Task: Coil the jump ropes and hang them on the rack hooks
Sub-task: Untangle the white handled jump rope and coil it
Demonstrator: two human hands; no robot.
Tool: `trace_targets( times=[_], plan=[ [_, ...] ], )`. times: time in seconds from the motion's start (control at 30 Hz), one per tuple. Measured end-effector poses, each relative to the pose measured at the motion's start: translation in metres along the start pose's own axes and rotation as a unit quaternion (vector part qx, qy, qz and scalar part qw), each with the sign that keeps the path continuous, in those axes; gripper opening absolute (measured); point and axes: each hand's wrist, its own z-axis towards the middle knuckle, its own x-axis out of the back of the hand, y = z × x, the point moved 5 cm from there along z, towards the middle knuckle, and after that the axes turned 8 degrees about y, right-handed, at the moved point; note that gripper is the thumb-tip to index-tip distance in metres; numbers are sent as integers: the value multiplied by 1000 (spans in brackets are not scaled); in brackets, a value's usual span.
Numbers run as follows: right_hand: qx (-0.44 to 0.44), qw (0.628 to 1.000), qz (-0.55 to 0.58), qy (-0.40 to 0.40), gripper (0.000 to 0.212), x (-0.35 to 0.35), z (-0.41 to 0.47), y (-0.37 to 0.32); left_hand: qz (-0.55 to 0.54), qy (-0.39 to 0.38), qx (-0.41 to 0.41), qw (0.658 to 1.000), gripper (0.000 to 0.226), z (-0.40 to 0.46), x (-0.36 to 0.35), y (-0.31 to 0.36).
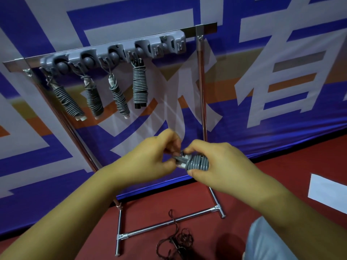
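Both hands meet in the near middle of the scene, low in front of the rack. The right hand (216, 162) is wrapped around a coiled grey rope (198, 162), thumb underneath, so the turns cannot spring loose, while the left hand (150, 156) pinches the rope's loose end at the handles — most likely tucking it in to lock the coil before hanging. Up on the far rack (201, 76), the grey hook strip (112, 51) carries four finished rope bundles (139, 85), hanging side by side from the left end toward the middle; the hooks at the right end look free, so the held coil probably goes there. On the red floor (244, 184), near the rack's foot bar, lies one dark rope (178, 239) in a loose tangle — not yet coiled. That makes six ropes in view: four hung, one in hand, one waiting.
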Motion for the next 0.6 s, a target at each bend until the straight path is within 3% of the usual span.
trace_targets(
  times=[0.1,0.2,0.33,0.47,0.6],
  plan=[
    [8,1000,26,-12,52,-3,1,2,-89,-58,34,994,25,5,1,-6],
    [18,998,63,0,53,-7,-2,3,-149,-85,43,984,21,7,3,-12],
    [7,992,123,34,46,-5,-2,10,-204,-34,38,978,23,5,0,-15],
    [21,985,166,48,38,-3,-1,11,-105,58,-62,991,27,4,1,-6],
    [-1,970,236,64,40,2,0,16,21,170,-146,974,17,-5,6,3]
  ],
)
